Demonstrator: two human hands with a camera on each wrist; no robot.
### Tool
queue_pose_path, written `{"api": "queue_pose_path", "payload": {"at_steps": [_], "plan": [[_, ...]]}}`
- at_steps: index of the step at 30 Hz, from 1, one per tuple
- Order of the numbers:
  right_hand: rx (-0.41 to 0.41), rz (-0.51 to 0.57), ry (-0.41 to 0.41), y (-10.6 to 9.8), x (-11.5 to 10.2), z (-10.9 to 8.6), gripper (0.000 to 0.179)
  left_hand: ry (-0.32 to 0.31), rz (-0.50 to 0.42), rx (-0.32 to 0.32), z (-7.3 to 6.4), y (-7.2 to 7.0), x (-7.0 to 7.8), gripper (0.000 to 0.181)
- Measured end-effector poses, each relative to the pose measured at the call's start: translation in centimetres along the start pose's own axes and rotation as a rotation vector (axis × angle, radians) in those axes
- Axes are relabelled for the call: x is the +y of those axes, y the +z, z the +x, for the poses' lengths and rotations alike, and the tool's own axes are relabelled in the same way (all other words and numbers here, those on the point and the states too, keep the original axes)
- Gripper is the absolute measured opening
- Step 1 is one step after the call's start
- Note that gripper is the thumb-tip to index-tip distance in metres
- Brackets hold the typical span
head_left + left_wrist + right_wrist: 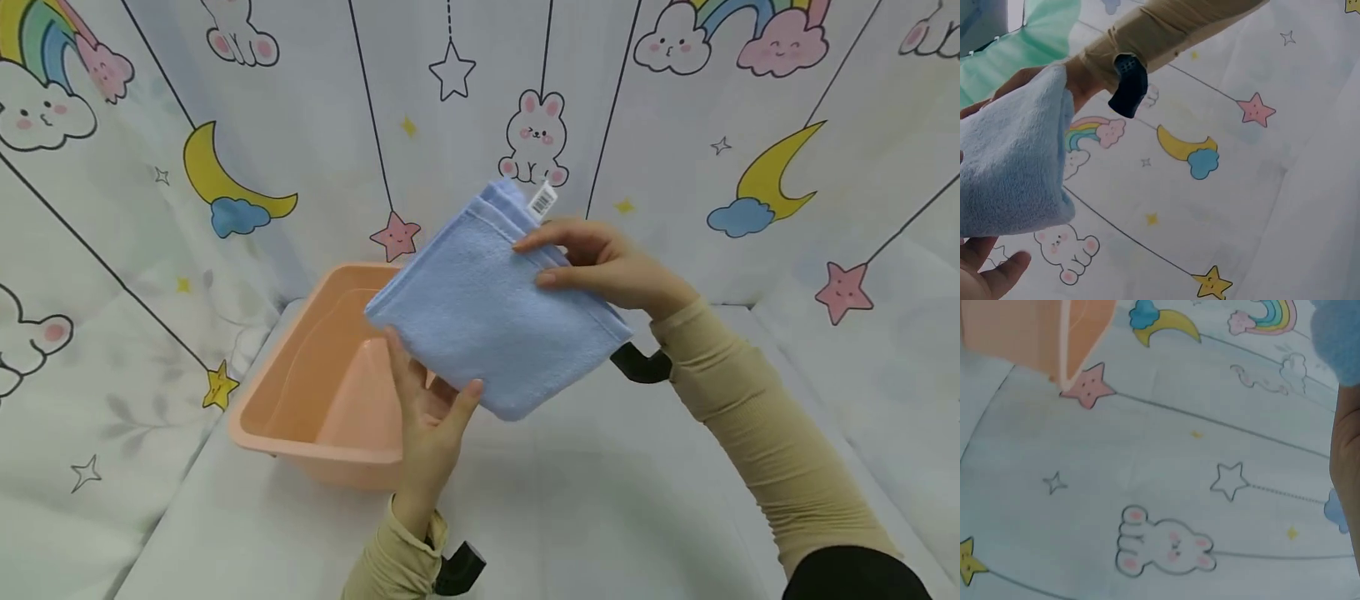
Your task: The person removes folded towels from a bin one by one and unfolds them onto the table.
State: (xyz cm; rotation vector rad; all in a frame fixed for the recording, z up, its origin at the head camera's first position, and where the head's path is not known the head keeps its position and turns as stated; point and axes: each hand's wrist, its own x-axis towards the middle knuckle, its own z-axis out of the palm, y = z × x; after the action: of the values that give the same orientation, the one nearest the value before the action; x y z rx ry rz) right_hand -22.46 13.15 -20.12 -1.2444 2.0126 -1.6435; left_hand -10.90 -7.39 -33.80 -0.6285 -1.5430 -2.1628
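Observation:
A folded light blue towel (495, 308) with a white barcode tag (542, 201) is held up in front of me. My right hand (600, 262) pinches its upper right edge, thumb and index finger showing on the near face. At the lower left edge, my left hand (431, 417) touches the towel with fingers spread, some of them hidden behind the cloth. In the left wrist view, the left thumb (1010, 275) stands apart below the towel (1016, 162). The right wrist view catches only a strip of the right hand (1345, 444) beside the towel (1340, 340).
A peach-coloured plastic basin (322, 454) stands on the white surface (570, 508) at left, partly behind the towel and left hand. White cloth walls (480, 133) printed with moons, stars and rabbits enclose the back and sides. Black wrist mounts (459, 569) sit at both wrists.

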Motion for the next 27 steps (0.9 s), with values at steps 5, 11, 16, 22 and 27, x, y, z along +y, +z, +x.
{"api": "queue_pose_path", "payload": {"at_steps": [5, 11, 16, 22, 27], "plan": [[0.144, 0.013, 0.052, -2.3, 1.2, -5.0, 0.043, -0.124, 0.034, -0.115, 1.4, 1.8, -0.9, 0.092], [0.281, -0.064, 0.207, -3.7, 4.2, -10.3, 0.042, -0.347, 0.224, -0.202, 3.1, 3.5, -2.7, 0.082], [0.389, -0.204, 0.462, -3.8, 8.0, -13.7, 0.045, -0.557, 0.392, -0.273, 4.3, 4.6, -5.4, 0.078], [0.388, -0.219, 0.604, -4.2, 13.9, -16.3, 0.055, -0.622, 0.574, -0.339, 4.7, 5.4, -10.6, 0.081], [0.377, -0.15, 0.679, -4.1, 18.1, -18.0, 0.06, -0.649, 0.66, -0.387, 4.3, 5.9, -14.8, 0.083]]}}
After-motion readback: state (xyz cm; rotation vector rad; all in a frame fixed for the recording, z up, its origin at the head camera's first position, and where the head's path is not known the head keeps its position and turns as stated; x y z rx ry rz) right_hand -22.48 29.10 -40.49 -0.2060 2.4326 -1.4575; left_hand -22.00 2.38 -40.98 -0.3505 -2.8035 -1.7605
